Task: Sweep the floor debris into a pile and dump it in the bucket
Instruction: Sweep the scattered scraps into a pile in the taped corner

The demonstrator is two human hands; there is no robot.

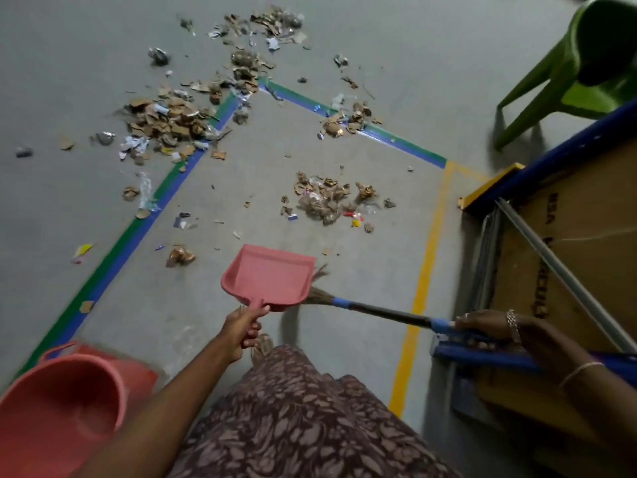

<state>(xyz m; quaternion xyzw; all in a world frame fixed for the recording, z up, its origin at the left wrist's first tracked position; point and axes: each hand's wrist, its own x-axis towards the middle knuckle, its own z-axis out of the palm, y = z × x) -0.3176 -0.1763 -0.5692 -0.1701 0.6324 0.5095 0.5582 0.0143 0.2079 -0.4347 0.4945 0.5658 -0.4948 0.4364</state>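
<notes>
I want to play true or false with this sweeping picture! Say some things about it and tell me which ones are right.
1. The left hand grips the pink dustpan by its handle. True.
2. The right hand holds a mop. False: it holds a broom.
3. The bucket is full to the top. False: it looks empty.
4. Debris lies scattered over the floor. True.

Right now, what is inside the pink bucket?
The bucket shows only bare pink wall and bottom; its near side is cut off by the frame.
</notes>
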